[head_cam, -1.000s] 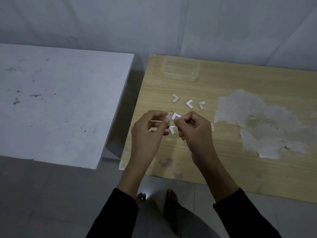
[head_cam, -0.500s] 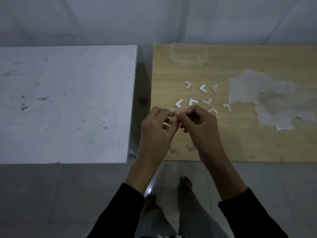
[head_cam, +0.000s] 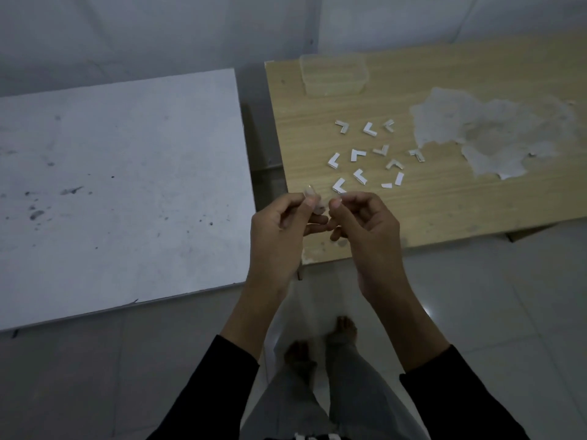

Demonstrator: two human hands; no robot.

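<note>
Grey desk (head_cam: 120,185) at 9 o'clock of my hands, flecked with dark specks. Wooden desk (head_cam: 444,211) at 2 o'clock, with a pale worn patch (head_cam: 495,138) in its veneer. Clear plastic tub (head_cam: 333,74) on its far edge, 12 o'clock of the scatter. My left hand (head_cam: 279,230) and right hand (head_cam: 365,227) hover over the near corner, fingertips nearly meeting. White L-shaped pieces (head_cam: 359,154) lie loose at 12 o'clock of my hands. Left fingers (head_cam: 295,201) pinch a small translucent piece (head_cam: 310,190). Right fingers (head_cam: 355,198) are curled just beside it; I cannot tell whether they hold anything.
</note>
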